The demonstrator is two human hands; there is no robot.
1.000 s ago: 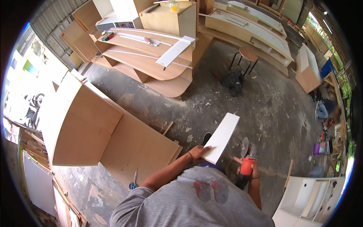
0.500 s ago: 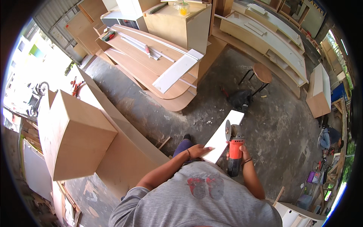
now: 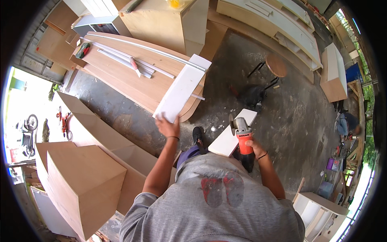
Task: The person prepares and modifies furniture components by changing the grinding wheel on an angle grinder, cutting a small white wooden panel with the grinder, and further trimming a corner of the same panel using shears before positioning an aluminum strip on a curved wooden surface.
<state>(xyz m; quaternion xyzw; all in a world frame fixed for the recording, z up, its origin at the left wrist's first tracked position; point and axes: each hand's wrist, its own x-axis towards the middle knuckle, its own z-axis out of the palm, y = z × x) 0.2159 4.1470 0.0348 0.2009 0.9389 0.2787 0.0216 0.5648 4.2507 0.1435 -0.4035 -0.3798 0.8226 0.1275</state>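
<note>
My right hand (image 3: 254, 146) is closed round the red body of an angle grinder (image 3: 245, 141), held with its disc upward and its black end toward me. Just left of the grinder, a white board (image 3: 226, 139) lies slanted across in front of my lap, partly behind the tool. My left hand (image 3: 168, 128) is off that board and stretched forward. Its fingers are spread at the near end of a second, wider white board (image 3: 180, 89), which lies across the end of a wooden panel (image 3: 121, 76). Whether the fingertips press on that board is hard to tell.
On the panel lie several thin white strips (image 3: 125, 62), a red-handled tool (image 3: 133, 63) and a green-black tool (image 3: 83, 51). A round stool (image 3: 276, 65) stands ahead right. Box-like wooden cabinets (image 3: 86, 181) crowd my left. Another person (image 3: 347, 124) is low down at far right.
My left hand has left the narrow white board at my lap and reached forward to the wider one on the panel. The view has shifted; my right hand still holds the grinder.
</note>
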